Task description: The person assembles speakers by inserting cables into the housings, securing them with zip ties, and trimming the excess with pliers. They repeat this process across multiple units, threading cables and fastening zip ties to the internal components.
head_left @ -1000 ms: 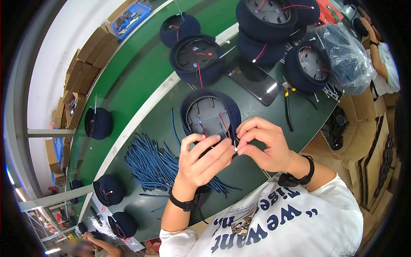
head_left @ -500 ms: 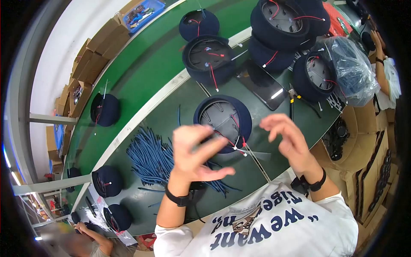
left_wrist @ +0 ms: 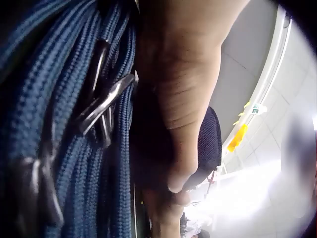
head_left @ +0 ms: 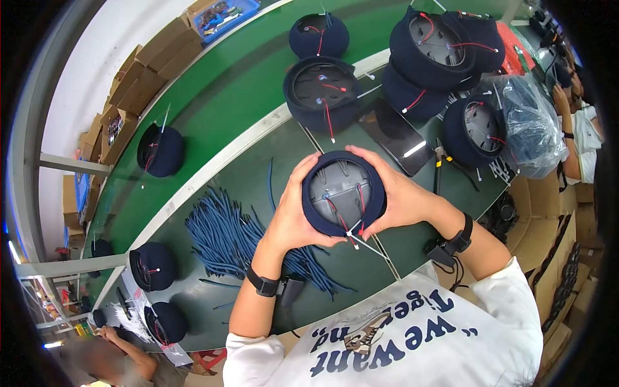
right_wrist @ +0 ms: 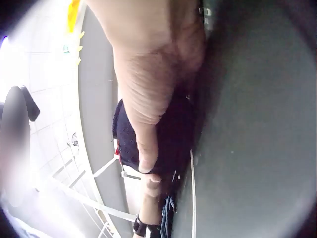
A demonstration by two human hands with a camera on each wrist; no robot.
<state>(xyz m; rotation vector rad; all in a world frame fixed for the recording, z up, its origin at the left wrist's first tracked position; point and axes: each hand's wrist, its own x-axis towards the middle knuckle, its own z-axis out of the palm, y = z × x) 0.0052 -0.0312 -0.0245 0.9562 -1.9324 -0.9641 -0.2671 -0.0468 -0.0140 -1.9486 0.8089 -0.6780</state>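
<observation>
Both hands hold a round navy fabric-covered shell [head_left: 345,193] from its two sides, over the green table. Its open side faces up, showing a grey plastic inside with red wires [head_left: 331,205] and white plugs. A white cable tie [head_left: 374,248] sits at the near rim, its tail sticking out to the right. My left hand [head_left: 291,216] curves round the left side, my right hand [head_left: 405,201] round the right. In the right wrist view, the right thumb [right_wrist: 147,148] lies along the navy fabric. The left wrist view shows the left thumb [left_wrist: 185,153] against the shell.
Left of the shell lies a heap of blue cords [head_left: 222,235] with dark tips. Beyond it stand more navy shells [head_left: 322,97], a black phone [head_left: 396,137] and yellow-black pliers [head_left: 438,164]. A clear plastic bag [head_left: 532,126] and cardboard boxes [head_left: 538,213] are at the right.
The fingers worked at the shell's near rim, the right hand pinching there. Both hands then came off it and spread apart. Now they grip the shell from both sides.
</observation>
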